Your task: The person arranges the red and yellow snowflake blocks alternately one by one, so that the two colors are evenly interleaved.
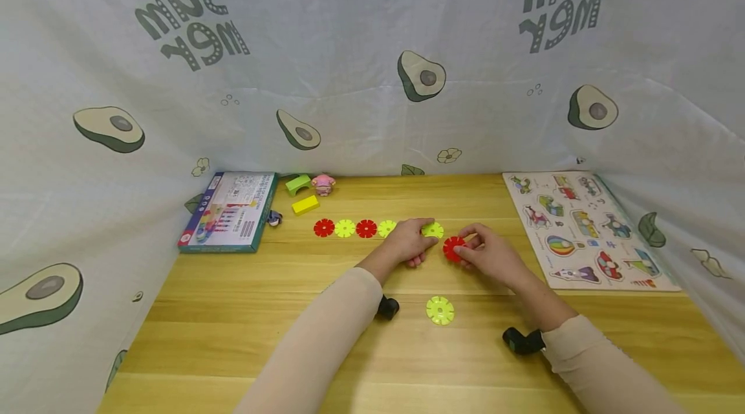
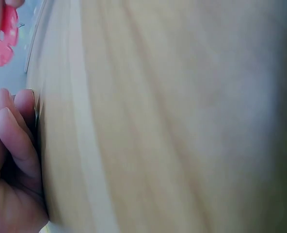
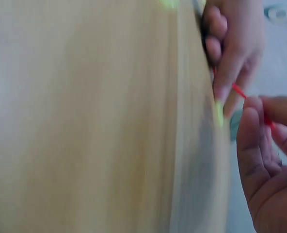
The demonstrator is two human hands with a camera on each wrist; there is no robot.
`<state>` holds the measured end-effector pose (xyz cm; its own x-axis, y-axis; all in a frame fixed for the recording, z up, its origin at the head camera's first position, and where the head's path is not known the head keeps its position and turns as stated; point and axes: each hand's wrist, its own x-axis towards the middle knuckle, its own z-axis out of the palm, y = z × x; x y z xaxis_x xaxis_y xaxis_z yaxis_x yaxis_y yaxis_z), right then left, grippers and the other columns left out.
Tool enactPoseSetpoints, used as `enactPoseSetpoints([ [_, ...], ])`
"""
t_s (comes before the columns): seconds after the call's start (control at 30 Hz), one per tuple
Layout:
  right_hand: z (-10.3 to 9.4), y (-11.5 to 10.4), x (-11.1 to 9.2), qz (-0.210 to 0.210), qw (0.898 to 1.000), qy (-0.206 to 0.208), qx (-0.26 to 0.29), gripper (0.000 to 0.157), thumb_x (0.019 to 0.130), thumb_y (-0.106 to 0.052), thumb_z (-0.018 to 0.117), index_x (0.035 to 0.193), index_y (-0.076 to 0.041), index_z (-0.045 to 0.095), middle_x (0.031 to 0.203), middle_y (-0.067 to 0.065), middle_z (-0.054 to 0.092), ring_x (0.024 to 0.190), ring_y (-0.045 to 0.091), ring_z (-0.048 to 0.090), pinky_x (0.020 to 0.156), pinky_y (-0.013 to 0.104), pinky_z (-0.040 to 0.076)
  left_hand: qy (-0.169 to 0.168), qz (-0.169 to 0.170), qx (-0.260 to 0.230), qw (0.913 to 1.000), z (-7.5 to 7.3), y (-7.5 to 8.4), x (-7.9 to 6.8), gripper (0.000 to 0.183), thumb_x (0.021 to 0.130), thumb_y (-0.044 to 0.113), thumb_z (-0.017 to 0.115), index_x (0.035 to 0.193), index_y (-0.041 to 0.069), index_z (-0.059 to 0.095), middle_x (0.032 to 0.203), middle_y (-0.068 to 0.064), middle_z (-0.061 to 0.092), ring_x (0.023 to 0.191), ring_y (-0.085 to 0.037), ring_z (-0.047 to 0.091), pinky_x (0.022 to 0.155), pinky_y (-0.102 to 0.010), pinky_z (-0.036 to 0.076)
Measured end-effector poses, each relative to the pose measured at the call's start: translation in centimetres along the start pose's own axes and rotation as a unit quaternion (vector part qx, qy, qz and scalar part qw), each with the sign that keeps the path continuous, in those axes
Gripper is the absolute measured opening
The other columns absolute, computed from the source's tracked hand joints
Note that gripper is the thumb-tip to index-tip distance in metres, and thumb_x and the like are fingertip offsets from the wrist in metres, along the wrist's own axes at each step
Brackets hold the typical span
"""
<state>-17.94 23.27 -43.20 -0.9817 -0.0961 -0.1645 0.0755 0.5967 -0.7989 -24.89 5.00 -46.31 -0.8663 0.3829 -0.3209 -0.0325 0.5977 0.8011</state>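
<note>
In the head view, my right hand (image 1: 491,255) pinches a red slotted disc (image 1: 453,250) between thumb and fingers, just right of the row. My left hand (image 1: 405,242) rests at the row, its straight index finger and thumb on either side of a yellow-green slotted disc (image 1: 433,230). Farther left in the row lie a red disc (image 1: 324,228), a yellow-green disc (image 1: 345,228), another red disc (image 1: 367,228) and a partly covered yellow-green disc (image 1: 386,228). The left hand hides part of the row. The left wrist view shows the held red disc (image 2: 3,46) raised.
One loose yellow-green disc (image 1: 440,310) lies nearer me. At the back left are a boxed toy set (image 1: 233,210), a green arch block (image 1: 299,184), a yellow block (image 1: 305,205), a pink figure (image 1: 323,184) and a small dark figure (image 1: 274,218). A picture puzzle board (image 1: 588,233) lies right.
</note>
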Motion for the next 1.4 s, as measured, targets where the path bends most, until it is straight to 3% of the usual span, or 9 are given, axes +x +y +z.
enactPoseSetpoints([
  [0.13, -1.3, 0.9, 1.6, 0.021, 0.999, 0.023, -0.031, 0.033, 0.089, -0.019, 0.063, 0.116, -0.005, 0.048, 0.086, 0.014, 0.057, 0.066, 0.020, 0.063, 0.061, 0.028, 0.054, 0.002, 0.007, 0.006, 1.0000, 0.0, 0.0, 0.0, 0.055, 0.089, 0.031, 0.062, 0.140, 0.032, 0.040, 0.048, -0.006, 0.056, 0.035, -0.017, 0.051, 0.038, -0.032, 0.049],
  [0.47, -2.1, 1.1, 5.0, 0.027, 0.993, 0.012, -0.113, 0.030, 0.090, -0.021, 0.061, 0.113, -0.005, 0.049, 0.077, 0.009, 0.060, 0.059, 0.018, 0.058, 0.054, 0.027, 0.048, 0.002, 0.009, 0.001, 1.0000, 0.1, -0.2, 0.0, 0.055, 0.089, 0.030, 0.062, 0.140, 0.032, 0.040, 0.048, -0.007, 0.055, 0.035, -0.017, 0.051, 0.037, -0.033, 0.049],
  [0.8, -1.9, 1.4, 6.3, 0.010, 0.982, 0.003, -0.191, 0.030, 0.087, -0.028, 0.064, 0.105, -0.006, 0.057, 0.079, 0.008, 0.055, 0.063, 0.020, 0.049, 0.055, 0.029, 0.039, 0.003, 0.000, -0.001, 1.0000, 0.2, 0.0, 0.0, 0.054, 0.089, 0.031, 0.062, 0.139, 0.032, 0.042, 0.048, -0.006, 0.056, 0.035, -0.017, 0.050, 0.037, -0.032, 0.049],
  [1.13, -1.8, 1.3, 5.5, 0.005, 0.986, 0.008, -0.169, 0.034, 0.088, -0.029, 0.063, 0.111, -0.006, 0.054, 0.080, 0.008, 0.055, 0.062, 0.019, 0.049, 0.054, 0.029, 0.039, 0.007, 0.005, 0.007, 0.9999, 0.2, 0.0, -0.1, 0.055, 0.089, 0.031, 0.062, 0.139, 0.033, 0.041, 0.048, -0.006, 0.056, 0.035, -0.016, 0.051, 0.038, -0.032, 0.049],
  [1.4, -1.0, 0.8, 1.9, -0.014, 0.990, -0.007, -0.141, 0.035, 0.087, -0.029, 0.065, 0.113, -0.009, 0.055, 0.081, 0.007, 0.054, 0.065, 0.020, 0.048, 0.054, 0.029, 0.041, 0.003, 0.020, 0.021, 0.9996, 0.1, -0.1, -0.4, 0.065, 0.082, 0.039, 0.069, 0.140, 0.034, 0.039, 0.048, -0.005, 0.054, 0.036, -0.016, 0.050, 0.038, -0.031, 0.049],
])
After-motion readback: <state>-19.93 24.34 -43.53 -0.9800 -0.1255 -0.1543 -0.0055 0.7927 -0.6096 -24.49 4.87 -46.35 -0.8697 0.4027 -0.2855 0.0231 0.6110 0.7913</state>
